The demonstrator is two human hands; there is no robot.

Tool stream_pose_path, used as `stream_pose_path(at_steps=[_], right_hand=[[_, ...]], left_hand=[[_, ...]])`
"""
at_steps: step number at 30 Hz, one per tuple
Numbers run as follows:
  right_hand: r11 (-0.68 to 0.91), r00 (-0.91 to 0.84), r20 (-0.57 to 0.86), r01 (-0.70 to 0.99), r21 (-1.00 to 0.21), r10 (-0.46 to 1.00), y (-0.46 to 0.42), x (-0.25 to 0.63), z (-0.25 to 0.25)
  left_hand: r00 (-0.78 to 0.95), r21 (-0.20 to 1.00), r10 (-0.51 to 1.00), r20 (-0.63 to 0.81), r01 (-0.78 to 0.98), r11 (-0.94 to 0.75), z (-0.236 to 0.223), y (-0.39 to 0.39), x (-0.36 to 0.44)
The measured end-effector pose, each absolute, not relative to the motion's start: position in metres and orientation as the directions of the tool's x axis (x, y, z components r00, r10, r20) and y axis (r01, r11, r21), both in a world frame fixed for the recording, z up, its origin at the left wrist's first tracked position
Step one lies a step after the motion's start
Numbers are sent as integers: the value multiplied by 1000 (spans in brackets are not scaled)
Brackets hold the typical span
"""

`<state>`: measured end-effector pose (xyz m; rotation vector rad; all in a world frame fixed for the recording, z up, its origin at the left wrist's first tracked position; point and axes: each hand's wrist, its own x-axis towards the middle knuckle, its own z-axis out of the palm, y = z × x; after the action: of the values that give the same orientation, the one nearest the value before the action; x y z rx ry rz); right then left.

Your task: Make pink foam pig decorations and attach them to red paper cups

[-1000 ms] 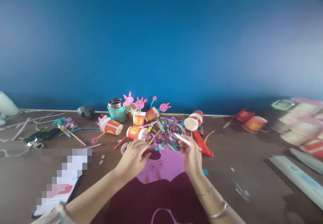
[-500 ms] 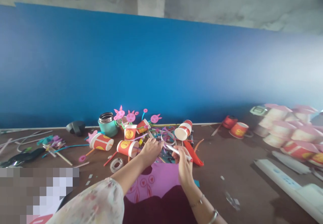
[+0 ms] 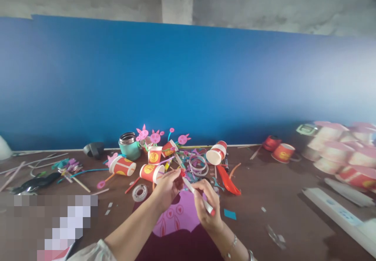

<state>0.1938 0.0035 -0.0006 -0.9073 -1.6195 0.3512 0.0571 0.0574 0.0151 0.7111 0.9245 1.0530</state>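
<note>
My right hand [image 3: 209,206] grips a white marker [image 3: 189,185] with a red end, slanting up to the left. At its far tip, the fingers of my left hand [image 3: 169,188] are closed on the red marker cap [image 3: 182,173]. Whether the cap is seated on the marker I cannot tell. Beneath both hands lies a pink sheet [image 3: 185,214] with hearts and long ear-like shapes drawn in red, its edge cut in curves. A roll of tape [image 3: 139,193] and a tipped red paper cup [image 3: 148,172] are close to my left hand.
Beyond the hands are pink paper figures [image 3: 155,136] on straws, a teal flask [image 3: 129,147] and tangled craft scraps [image 3: 198,165]. Red scissors handles or a similar red piece [image 3: 229,180] lie right of them. Stacked cups [image 3: 337,151] and a power strip [image 3: 331,210] occupy the right side.
My left hand has drawn back toward me from the scraps and closed on the red cap at the marker's tip. My right hand has moved slightly left and nearer with the marker.
</note>
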Motion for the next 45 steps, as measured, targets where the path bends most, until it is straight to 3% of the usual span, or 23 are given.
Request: stream_pose_path(at_steps=[6,12,17,20,28,31,34,36,39,42,45], right_hand=[[630,44,691,371,-682,722,5,196,-1],[558,56,604,321,-765,795,4,193,4],[374,145,384,96,-923,912,6,190,-1],[301,145,290,-65,-951,946,9,188,-6],[276,144,252,-193,-942,957,14,187,-12],[285,159,260,-160,-945,952,16,189,-10],[266,233,228,-150,-952,945,22,195,-8],[227,234,200,-95,-969,951,26,200,-7],[205,42,213,144,-968,976,32,200,-12],[336,-196,277,419,-843,941,34,191,-22],[436,-287,329,638,-635,900,33,178,-29]], left_hand=[[184,857,943,-278,-394,330,17,55,53],[328,967,930,-166,-132,219,30,55,40],[472,994,878,-77,102,32,43,62,27],[523,979,850,-63,200,-51,45,63,24],[558,931,828,-58,329,-157,39,64,30],[541,918,839,-58,359,-169,36,64,30],[454,869,890,33,427,-250,30,56,19],[372,774,923,104,552,-310,26,45,6],[414,602,908,71,708,-369,17,23,-13],[523,486,852,-15,749,-451,6,5,-23],[539,419,839,-79,782,-462,-3,-1,-23]])
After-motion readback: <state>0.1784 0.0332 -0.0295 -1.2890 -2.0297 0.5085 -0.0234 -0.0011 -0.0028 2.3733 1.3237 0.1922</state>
